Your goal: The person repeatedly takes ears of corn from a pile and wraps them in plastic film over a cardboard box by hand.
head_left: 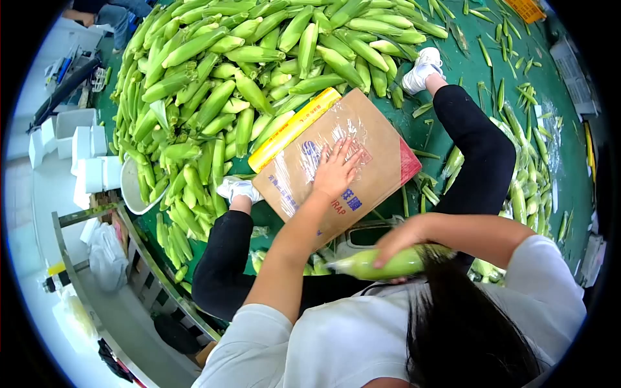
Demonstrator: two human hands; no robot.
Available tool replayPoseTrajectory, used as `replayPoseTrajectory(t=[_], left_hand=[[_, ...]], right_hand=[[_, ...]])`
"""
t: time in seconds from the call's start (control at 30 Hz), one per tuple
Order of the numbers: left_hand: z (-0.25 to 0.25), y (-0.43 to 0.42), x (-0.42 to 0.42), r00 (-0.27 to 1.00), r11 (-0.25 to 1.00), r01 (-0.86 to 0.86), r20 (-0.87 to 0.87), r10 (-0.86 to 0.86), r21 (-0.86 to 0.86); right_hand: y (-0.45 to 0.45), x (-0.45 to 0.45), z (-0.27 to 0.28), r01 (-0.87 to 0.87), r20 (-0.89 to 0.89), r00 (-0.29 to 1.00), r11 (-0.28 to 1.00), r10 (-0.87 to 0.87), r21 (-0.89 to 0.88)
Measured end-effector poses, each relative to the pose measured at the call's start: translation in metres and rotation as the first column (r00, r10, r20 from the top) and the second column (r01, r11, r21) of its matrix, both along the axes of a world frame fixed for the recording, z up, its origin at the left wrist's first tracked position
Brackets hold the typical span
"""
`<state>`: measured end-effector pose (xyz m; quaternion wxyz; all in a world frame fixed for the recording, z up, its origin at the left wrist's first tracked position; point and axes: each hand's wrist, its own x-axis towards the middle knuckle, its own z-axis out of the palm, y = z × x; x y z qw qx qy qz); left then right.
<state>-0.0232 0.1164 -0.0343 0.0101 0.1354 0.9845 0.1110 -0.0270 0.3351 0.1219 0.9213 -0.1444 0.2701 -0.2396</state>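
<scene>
My left hand (336, 169) lies with fingers spread on a cardboard box (380, 132). Clear plastic film (352, 126) sits wrinkled on the box top around the fingers. Along the box's far edge rests a yellow roll of plastic wrap (294, 129). Near my lap, my right hand (404, 240) grips an ear of corn (362, 265) that looks covered in clear film. The fingers curl over its upper side, and dark hair hides its right end.
A large heap of green corn (259, 58) lies beyond the box. Wrapped ears (521, 200) and loose husks lie on the green floor to the right. At left are a white basin (134, 187), foam boxes (87, 152) and a metal frame (139, 265). Another person (116, 22) is at top left.
</scene>
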Motion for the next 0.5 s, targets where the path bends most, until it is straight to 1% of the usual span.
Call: replayPoseTrajectory(t=[0.07,0.1,0.13,0.17,0.2,0.23,0.27,0.3,0.33,0.37,0.4,0.43,0.47,0.5], left_hand=[[-0.008,0.031,0.019,0.992,0.983,-0.117,-0.032,0.122,0.14],[-0.012,0.054,0.035,0.982,0.96,-0.171,-0.037,0.183,0.221],[-0.017,0.086,0.061,0.999,0.998,-0.034,-0.021,0.035,0.045],[-0.02,0.11,0.087,0.993,0.984,0.121,0.015,-0.121,-0.128],[-0.018,0.118,0.099,0.941,0.923,0.31,0.066,-0.333,0.229],[-0.016,0.119,0.1,0.837,0.71,0.435,0.042,-0.546,0.554],[0.024,0.119,0.084,0.887,0.776,0.082,0.309,-0.344,0.626],[0.042,0.115,0.09,0.97,0.803,-0.126,0.241,-0.022,0.583],[0.077,0.11,0.079,0.999,0.742,-0.028,-0.011,0.048,0.669],[0.126,0.107,0.072,0.997,0.801,0.035,-0.077,0.013,0.597],[0.16,0.107,0.068,0.92,0.862,0.308,-0.355,-0.163,0.402],[0.192,0.115,0.071,0.85,0.881,0.422,-0.431,-0.303,0.212],[0.215,0.121,0.067,0.727,0.833,0.551,-0.519,-0.448,0.053],[0.256,0.138,0.058,0.742,0.815,0.579,-0.416,-0.525,0.005]], right_hand=[[0.053,0.0,0.034,0.195,-0.176,0.961,0.973,-0.215,-0.125],[0.081,0.004,0.035,0.212,-0.307,0.906,0.94,-0.291,-0.266],[0.112,0.009,0.028,0.432,-0.158,0.863,0.862,-0.481,-0.264],[0.134,0.015,0.022,0.637,-0.012,0.754,0.736,-0.656,-0.231],[0.137,0.011,0.058,0.828,0.111,0.559,0.559,-0.821,-0.04],[0.146,0.017,0.061,0.919,0.025,0.374,0.374,-0.927,0.12],[0.154,0.021,0.06,0.949,0.021,0.257,0.257,-0.966,0.182],[0.164,0.023,0.057,0.959,0.007,0.143,0.141,-0.99,0.245],[0.173,0.026,0.041,0.953,-0.015,0.157,0.148,-0.987,0.264],[0.182,0.03,0.033,0.947,-0.035,0.161,0.144,-0.986,0.286],[0.181,0.033,0.045,0.942,-0.128,0.265,0.229,-0.956,0.245],[0.174,0.038,0.056,0.925,-0.226,0.353,0.304,-0.908,0.227],[0.165,0.046,0.07,0.893,-0.206,0.449,0.426,-0.87,0.146],[0.161,0.054,0.082,0.832,-0.196,0.551,0.551,-0.811,0.062]])
